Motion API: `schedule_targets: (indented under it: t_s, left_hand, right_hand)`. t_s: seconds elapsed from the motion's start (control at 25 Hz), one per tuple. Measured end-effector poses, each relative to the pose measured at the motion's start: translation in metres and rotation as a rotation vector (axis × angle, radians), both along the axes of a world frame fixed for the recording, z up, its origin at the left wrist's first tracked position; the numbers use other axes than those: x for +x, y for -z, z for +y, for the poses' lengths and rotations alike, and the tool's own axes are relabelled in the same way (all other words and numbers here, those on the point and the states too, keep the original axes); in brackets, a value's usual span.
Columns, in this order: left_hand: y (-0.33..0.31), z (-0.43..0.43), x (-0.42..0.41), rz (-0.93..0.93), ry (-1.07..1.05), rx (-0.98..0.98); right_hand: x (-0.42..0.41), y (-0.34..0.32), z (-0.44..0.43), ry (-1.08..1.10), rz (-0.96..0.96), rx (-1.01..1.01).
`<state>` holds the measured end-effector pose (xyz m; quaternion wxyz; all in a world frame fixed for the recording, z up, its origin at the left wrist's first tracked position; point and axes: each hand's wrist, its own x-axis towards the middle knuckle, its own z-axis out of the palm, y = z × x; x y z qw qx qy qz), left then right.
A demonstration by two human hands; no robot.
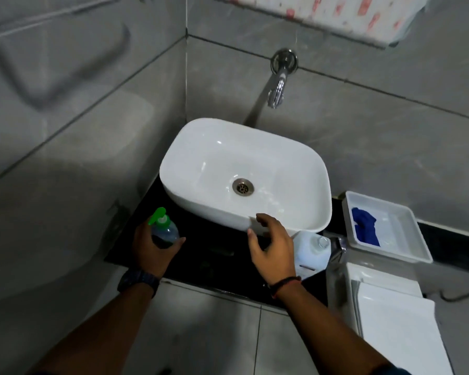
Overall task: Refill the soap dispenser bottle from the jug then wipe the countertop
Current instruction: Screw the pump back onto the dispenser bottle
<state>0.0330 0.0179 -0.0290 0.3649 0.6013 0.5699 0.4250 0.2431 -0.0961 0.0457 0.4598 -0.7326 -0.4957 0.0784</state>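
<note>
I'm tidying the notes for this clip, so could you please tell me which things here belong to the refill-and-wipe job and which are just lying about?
For the job:
- dispenser, held in the left hand
- jug, beside the open right hand
- blue cloth
- countertop

Lying about:
- sink
- tap
- tray holding the cloth
- hanging towel

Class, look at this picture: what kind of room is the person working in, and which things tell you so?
Most likely a bathroom. A white basin sits on a dark countertop under a wall tap, the walls are grey tile, and the left hand holds a soap dispenser bottle.
</note>
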Motion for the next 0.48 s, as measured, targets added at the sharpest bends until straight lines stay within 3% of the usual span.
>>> schedule_targets:
  t_s: [0.16, 0.32, 0.4, 0.48]
  left_hand:
    - [-0.001, -0.003, -0.003, 0.06, -0.018, -0.004]
    - [-0.018, -0.038, 0.01, 0.315, -0.216, 0.067]
    - [-0.026, -0.06, 0.03, 0.4, -0.3, 0.109]
    - [-0.033, -0.079, 0.057, 0.424, -0.235, 0.151]
  right_hand:
    - [-0.003, 0.008, -0.017, 0.038, -0.073, 0.041]
    - [0.014, -0.004, -0.052, 0.228, -0.107, 0.097]
    - [0.03, -0.006, -0.07, 0.348, -0.071, 0.069]
    - [0.051, -0.006, -0.088, 0.439, 0.023, 0.022]
